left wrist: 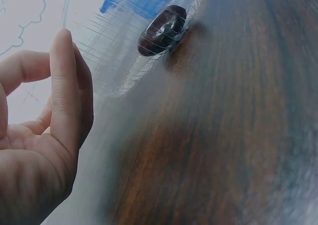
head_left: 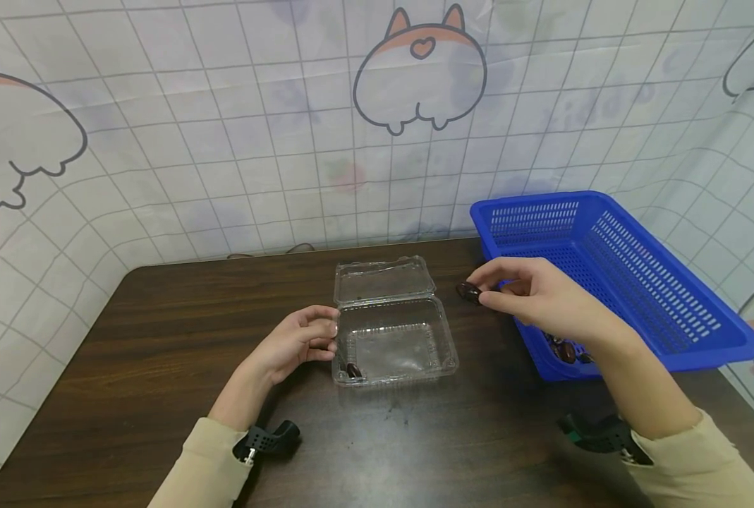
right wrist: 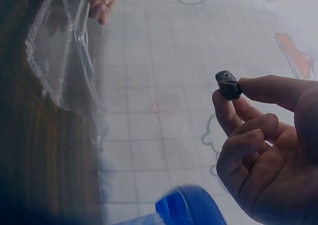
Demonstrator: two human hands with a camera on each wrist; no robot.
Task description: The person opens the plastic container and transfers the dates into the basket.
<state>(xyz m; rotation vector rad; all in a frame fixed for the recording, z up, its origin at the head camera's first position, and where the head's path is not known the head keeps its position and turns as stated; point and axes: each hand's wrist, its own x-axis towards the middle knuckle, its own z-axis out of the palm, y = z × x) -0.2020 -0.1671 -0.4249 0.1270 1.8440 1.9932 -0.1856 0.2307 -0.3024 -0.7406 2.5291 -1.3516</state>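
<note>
A clear plastic box stands on the table with its hinged lid folded back. One dark brown, glossy date lies in its front left corner, seen larger as the date in the left wrist view. At the box's left wall, my left hand holds the edge with thumb and fingers. Between thumb and fingertips of my right hand is another date, pinched above the table, between the box and the blue basket. The right wrist view shows this held date against the wall.
Several more dark dates lie in the basket's near left corner, partly behind the right forearm. The dark wooden table extends left of the box. A white gridded wall covering rises right behind the table.
</note>
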